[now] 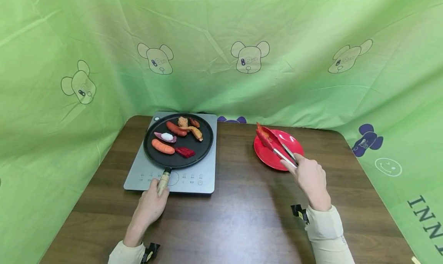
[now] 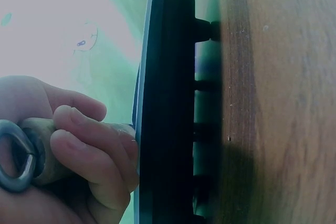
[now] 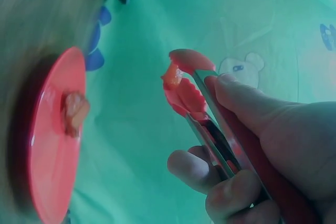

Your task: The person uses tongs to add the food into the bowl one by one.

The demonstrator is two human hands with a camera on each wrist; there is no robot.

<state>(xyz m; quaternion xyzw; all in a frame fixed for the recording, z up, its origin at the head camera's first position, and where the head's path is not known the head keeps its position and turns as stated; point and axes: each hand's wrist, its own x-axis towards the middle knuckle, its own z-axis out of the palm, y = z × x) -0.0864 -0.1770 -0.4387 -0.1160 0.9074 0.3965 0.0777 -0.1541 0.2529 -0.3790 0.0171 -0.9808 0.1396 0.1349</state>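
In the head view my left hand (image 1: 150, 206) grips the wooden handle (image 1: 163, 182) of a black frying pan (image 1: 205, 142), which sits on a silver induction cooktop (image 1: 136, 179). The left wrist view shows curled fingers around that handle and a metal ring at its end. My right hand (image 1: 309, 175) holds metal tongs (image 1: 284, 155) with red scalloped tips. Between the tips is a small orange food piece (image 3: 172, 76), held above a red plate (image 1: 277, 164) and apart from it. Another brownish food piece (image 3: 75, 113) lies on the plate.
The pan holds a red sausage (image 1: 177, 128), a paler sausage (image 1: 162, 146), a dark red meat piece (image 1: 185, 152), a purple-edged slice with white on top (image 1: 167, 137) and several fried-looking pieces. A green curtain (image 1: 221, 83) hangs behind the wooden table (image 1: 238, 202).
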